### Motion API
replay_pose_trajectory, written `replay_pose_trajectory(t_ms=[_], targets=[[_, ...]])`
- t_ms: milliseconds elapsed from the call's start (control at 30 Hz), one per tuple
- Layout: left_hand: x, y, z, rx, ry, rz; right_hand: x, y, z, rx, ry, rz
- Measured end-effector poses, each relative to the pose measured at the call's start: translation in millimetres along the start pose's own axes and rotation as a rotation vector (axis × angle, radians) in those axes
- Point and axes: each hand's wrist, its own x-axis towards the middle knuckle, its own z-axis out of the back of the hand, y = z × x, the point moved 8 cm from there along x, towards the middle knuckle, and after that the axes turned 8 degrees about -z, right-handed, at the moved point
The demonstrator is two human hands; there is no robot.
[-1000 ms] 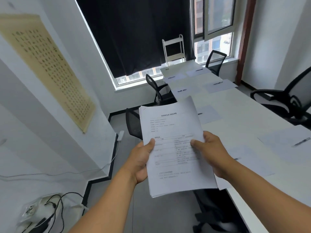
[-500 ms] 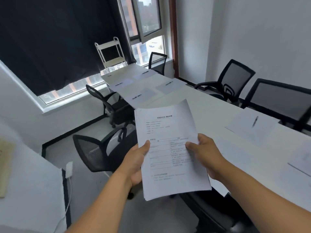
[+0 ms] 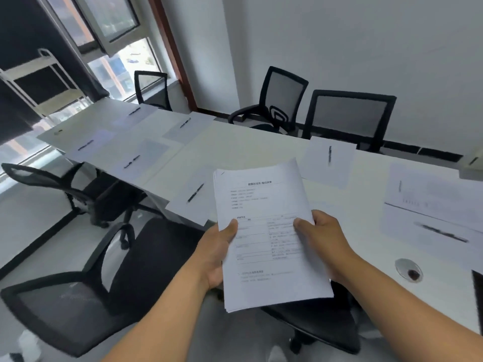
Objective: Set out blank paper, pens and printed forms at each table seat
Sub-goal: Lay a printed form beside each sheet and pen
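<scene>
- Left hand (image 3: 218, 253) grips left edge of stack of printed forms (image 3: 269, 236), thumb on top.
- Right hand (image 3: 320, 237) pinches its right edge.
- Stack held above near counter (image 3: 248, 142) edge.
- Blank sheets, each with a pen (image 3: 195, 192), lie at seats.

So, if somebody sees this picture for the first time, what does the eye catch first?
First, the stack of printed forms in the centre, held by the left hand and the right hand. Next, the long white table behind it, with a blank sheet and pen at each seat.
</scene>
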Motion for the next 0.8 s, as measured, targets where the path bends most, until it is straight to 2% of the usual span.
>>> replay_pose_trajectory(t_ms=[100, 333, 600, 800], targets=[[33.8, -1.2, -6.0, 0.068, 0.019, 0.020, 36.0, -10.7, 6.6, -0.027, -0.082, -0.009], [104.4, -7.6, -10.7, 0.181, 0.051, 0.105, 95.8, -22.1, 8.2, 0.022, -0.153, -0.032], [151.3, 44.5, -34.4, 0.198, 0.193, 0.292, 124.2, -63.2, 41.9, 0.056, -0.335, -0.092], [183.7, 73.5, -37.3, 0.244, 0.262, 0.327, 131.2, -90.0, 55.7, 0.004, -0.436, -0.142]])
